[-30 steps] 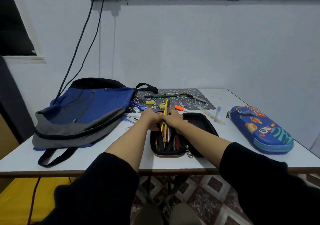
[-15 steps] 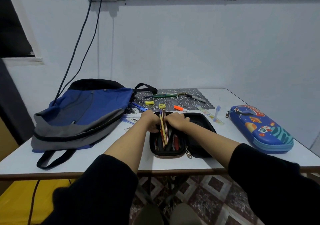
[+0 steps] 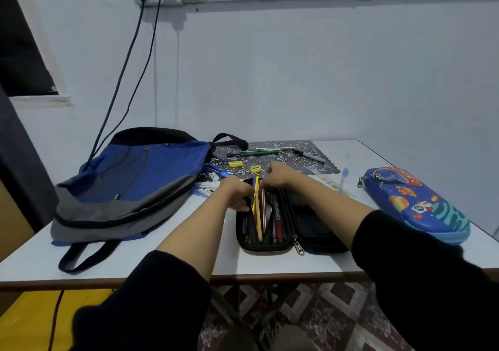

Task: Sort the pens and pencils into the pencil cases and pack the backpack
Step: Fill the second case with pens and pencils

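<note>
An open black pencil case (image 3: pixel 270 246) lies near the table's front edge with several pencils in it, among them a yellow pencil (image 3: pixel 258 221). My left hand (image 3: pixel 236 192) is at the case's upper left, fingers curled onto the yellow pencil. My right hand (image 3: pixel 280 173) is just past the case's far end with fingers curled down, covering the spot where an orange marker lay; its grip is hidden. A closed blue space-print case (image 3: pixel 421 204) lies at the right. The blue and grey backpack (image 3: pixel 135 183) lies flat at the left.
On a patterned mat (image 3: pixel 297 160) at the back lie green pens (image 3: pixel 253 153), a black marker (image 3: pixel 310 156), a yellow eraser (image 3: pixel 235 164) and a yellow sharpener (image 3: pixel 255 169). A blue pen (image 3: pixel 343 179) and a ruler (image 3: pixel 326 181) lie right of the case. Cables hang behind the backpack.
The bundle of pencils both hands held upright has gone down into the black case. My right hand has left it and moved forward past the case's end, over the orange marker.
</note>
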